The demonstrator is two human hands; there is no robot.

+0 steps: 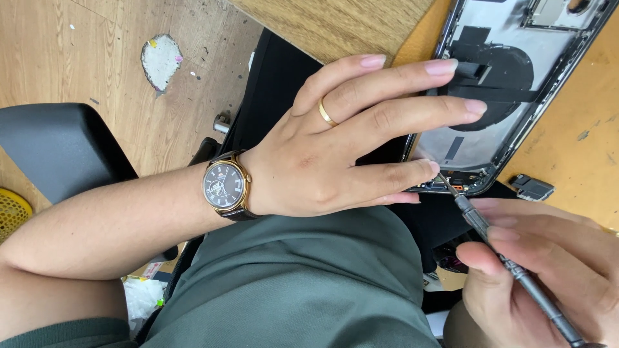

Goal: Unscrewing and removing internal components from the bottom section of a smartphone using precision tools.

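Item: opened dark-framed smartphone shell, back removed, grey metal interior and black round coil with ribbon strips showing. It lies on the worn orange-brown wooden bench, its lower end at the bench edge, over the person's lap.

Left hand: flat and spread, fingers extended, gripping nothing; the fingertips press on the phone's interior and near edge to steady it. Gold ring on one finger; gold-cased wristwatch with dark dial on the wrist.

Right hand: closed in a pen grip around a slim grey metal precision screwdriver. Its tip sits at the phone's bottom edge, just beside the left thumb tip.

Nearby: small loose dark grey component on the bench beside the phone; black chair armrest over the wooden floor.

Risks, as judged: a tilted driver could slip out of the screw head and scratch the board or jab the thumb. A freed screw could roll off the bench edge into the lap. Heavy fingertip pressure could crease the ribbon strips.
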